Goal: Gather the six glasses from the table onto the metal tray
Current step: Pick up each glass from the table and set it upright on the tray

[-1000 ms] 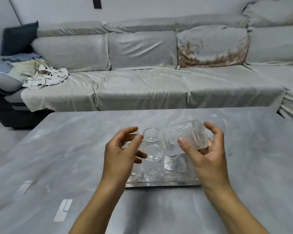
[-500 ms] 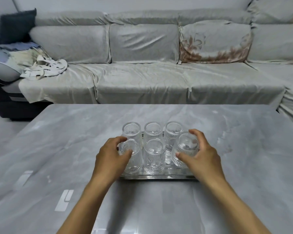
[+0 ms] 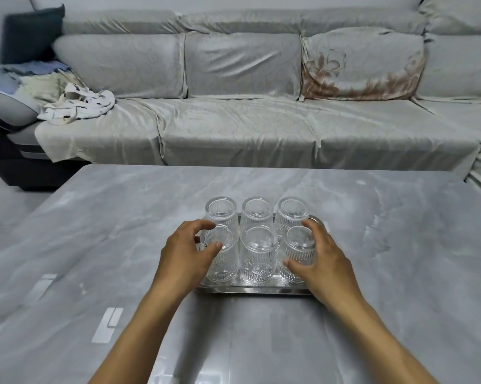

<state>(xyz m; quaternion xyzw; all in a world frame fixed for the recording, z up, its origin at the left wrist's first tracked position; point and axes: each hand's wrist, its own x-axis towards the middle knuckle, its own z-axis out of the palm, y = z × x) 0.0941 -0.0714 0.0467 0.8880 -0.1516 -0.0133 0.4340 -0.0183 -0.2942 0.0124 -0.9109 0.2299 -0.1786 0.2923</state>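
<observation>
Six glasses (image 3: 257, 239): upside down, two rows of three, on tray (image 3: 250, 290), mid-desk (image 3: 400, 273). Left hand (image 3: 188, 254) cups near-left glass; right hand (image 3: 321, 259) grips near-right glass.

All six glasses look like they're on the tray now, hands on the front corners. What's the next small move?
Probably just let go and lift both hands clear. The six glasses stand upside down in two rows on the metal tray; the left hand and right hand only cup the front corner glasses.
</observation>
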